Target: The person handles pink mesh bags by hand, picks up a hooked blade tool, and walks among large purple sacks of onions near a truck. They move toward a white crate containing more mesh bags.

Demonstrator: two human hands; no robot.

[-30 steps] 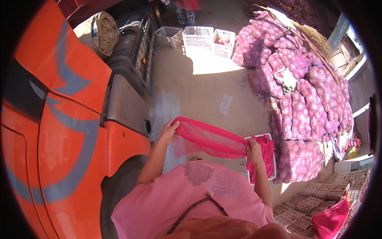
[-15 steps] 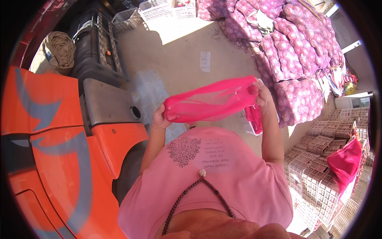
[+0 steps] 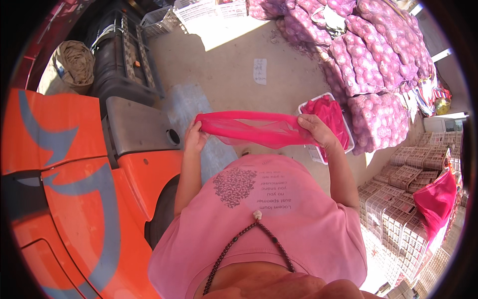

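A bright pink mesh bag (image 3: 249, 128) is stretched sideways in front of my chest, sheer along its middle. My left hand (image 3: 195, 137) pinches its left end. The right end is gripped by my right hand (image 3: 316, 131), thumb on top. Just beyond the right hand, a white plastic basket (image 3: 352, 142) on the floor holds more pink mesh cloth (image 3: 332, 117). My right forearm and hand cover part of the basket's near side.
Mesh sacks of purple onions (image 3: 373, 55) are piled at the far right. Stacked crates (image 3: 393, 219) with pink cloth (image 3: 437, 202) stand at the right. An orange vehicle (image 3: 74, 199) fills the left. White crates (image 3: 199, 12) line the back, and a paper sheet (image 3: 260, 71) lies on the floor.
Both hands have shifted slightly left, the right one also down toward me. The mesh bag hangs flatter and lower on its right side. More of the basket shows now.
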